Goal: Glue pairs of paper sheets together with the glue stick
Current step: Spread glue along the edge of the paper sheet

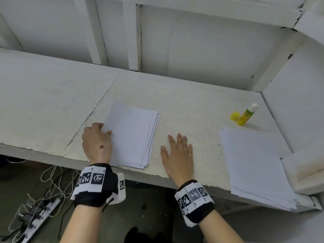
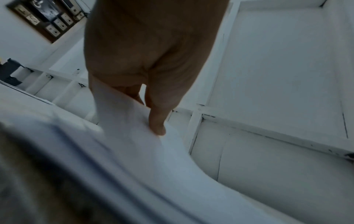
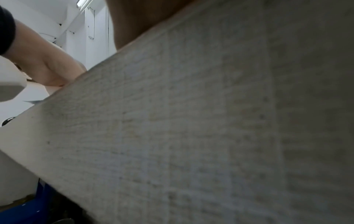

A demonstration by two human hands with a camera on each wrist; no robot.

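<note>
Looks mid-job: left hand (image 1: pixel 97 142) pinches the top sheet (image 1: pixel 129 130), right hand (image 1: pixel 178 155) lies spread flat, and the glue stick (image 1: pixel 247 114) stands uncapped, untouched.

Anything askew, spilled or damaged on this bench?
The yellow glue stick stands uncapped, its yellow cap beside it. The left stack of white paper sheets is fanned unevenly. Nothing spilled.

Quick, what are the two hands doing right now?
Left hand: pinching the edge of the top sheet on the paper stack.
Right hand: open, flat on the table, holding nothing.
</note>
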